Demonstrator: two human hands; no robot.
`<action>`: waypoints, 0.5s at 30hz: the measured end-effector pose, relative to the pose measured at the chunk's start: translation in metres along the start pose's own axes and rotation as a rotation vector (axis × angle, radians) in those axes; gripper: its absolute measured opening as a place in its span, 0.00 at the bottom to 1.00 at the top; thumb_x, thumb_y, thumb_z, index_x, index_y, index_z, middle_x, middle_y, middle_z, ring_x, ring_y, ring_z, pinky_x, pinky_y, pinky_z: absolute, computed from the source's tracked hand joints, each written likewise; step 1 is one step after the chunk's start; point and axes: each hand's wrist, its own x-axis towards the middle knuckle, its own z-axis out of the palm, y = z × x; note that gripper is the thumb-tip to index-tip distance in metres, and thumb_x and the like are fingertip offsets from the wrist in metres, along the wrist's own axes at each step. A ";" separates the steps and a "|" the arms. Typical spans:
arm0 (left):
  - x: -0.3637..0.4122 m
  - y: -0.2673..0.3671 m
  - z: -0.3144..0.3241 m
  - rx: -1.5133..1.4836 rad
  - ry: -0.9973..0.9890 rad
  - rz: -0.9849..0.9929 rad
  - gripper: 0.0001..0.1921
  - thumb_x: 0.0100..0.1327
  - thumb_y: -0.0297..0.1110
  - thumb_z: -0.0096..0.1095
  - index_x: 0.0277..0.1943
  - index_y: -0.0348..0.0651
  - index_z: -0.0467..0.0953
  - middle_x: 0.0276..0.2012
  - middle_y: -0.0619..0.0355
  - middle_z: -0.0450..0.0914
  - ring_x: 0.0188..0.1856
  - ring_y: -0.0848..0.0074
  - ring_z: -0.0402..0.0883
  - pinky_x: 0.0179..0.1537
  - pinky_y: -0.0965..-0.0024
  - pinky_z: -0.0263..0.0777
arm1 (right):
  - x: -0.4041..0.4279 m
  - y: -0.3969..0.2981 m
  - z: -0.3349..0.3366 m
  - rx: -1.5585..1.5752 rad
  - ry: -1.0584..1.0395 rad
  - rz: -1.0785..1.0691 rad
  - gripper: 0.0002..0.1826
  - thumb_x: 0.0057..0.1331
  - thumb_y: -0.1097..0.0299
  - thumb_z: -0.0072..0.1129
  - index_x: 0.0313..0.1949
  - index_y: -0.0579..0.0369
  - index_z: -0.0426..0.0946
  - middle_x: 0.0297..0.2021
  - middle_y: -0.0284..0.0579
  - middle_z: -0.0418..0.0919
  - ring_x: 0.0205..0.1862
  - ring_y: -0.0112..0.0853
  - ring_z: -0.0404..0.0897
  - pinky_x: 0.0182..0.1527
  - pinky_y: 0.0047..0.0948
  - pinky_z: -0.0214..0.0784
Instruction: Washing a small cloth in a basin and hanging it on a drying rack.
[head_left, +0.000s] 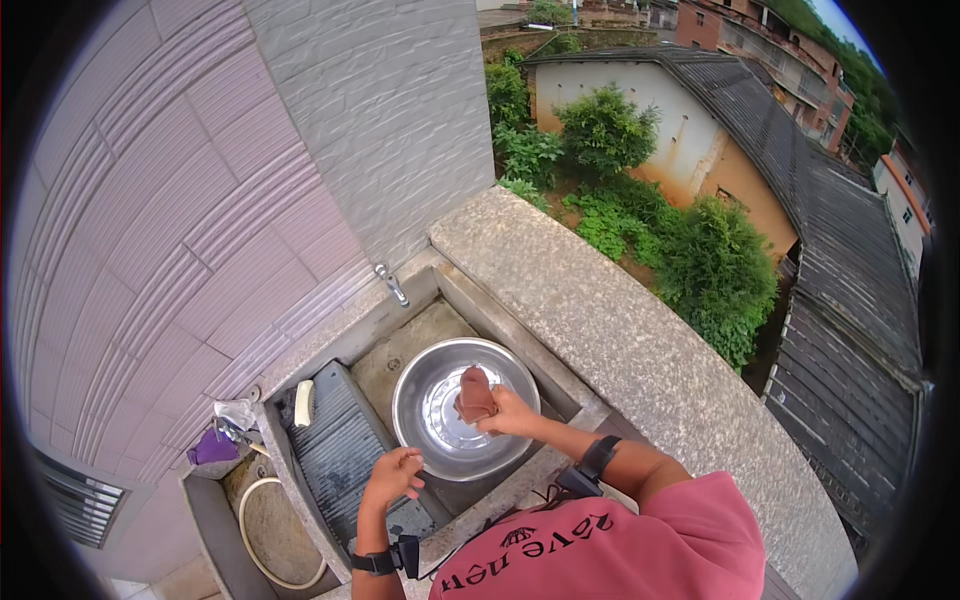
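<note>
My right hand (510, 412) grips a bunched reddish-brown cloth (475, 396) above a wide stainless steel basin (412, 442). The basin stands in a stone wash sink (375, 358), and its inside is bright with reflections, so I cannot tell how much water it holds. With fingers apart and nothing in it, my left hand (395, 475) hovers near the basin's lower left rim, over a ribbed grey washboard slab (341, 439). A pale bar of soap or a brush (304, 403) lies at the top of that slab; which one is unclear.
A metal tap (392, 286) projects from the tiled wall above the sink. A speckled granite ledge (600, 322) runs along the right, with bushes and roofs below. In a lower side basin at left lies a cream hose (246, 525), with a purple item (213, 447) at its corner.
</note>
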 end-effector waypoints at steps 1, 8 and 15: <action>-0.004 0.012 0.007 0.011 -0.043 0.151 0.27 0.55 0.42 0.55 0.51 0.30 0.62 0.31 0.46 0.73 0.25 0.68 0.76 0.18 0.73 0.72 | -0.002 -0.008 0.005 -0.004 0.007 0.002 0.19 0.36 0.65 0.61 0.27 0.65 0.71 0.22 0.47 0.71 0.22 0.32 0.73 0.24 0.27 0.65; 0.021 0.023 0.045 0.218 0.161 0.532 0.28 0.55 0.43 0.54 0.53 0.30 0.60 0.41 0.46 0.72 0.39 0.72 0.73 0.35 0.75 0.68 | -0.023 -0.069 0.056 -0.505 -0.111 -0.446 0.31 0.34 0.54 0.65 0.33 0.67 0.68 0.30 0.55 0.66 0.32 0.45 0.67 0.40 0.35 0.61; 0.008 0.023 0.027 -0.519 -0.019 0.364 0.05 0.56 0.25 0.51 0.34 0.34 0.69 0.28 0.60 0.72 0.30 0.81 0.70 0.33 0.80 0.64 | -0.039 -0.055 0.051 -0.329 -0.026 -0.297 0.39 0.34 0.49 0.69 0.38 0.67 0.65 0.33 0.54 0.70 0.35 0.41 0.70 0.40 0.31 0.63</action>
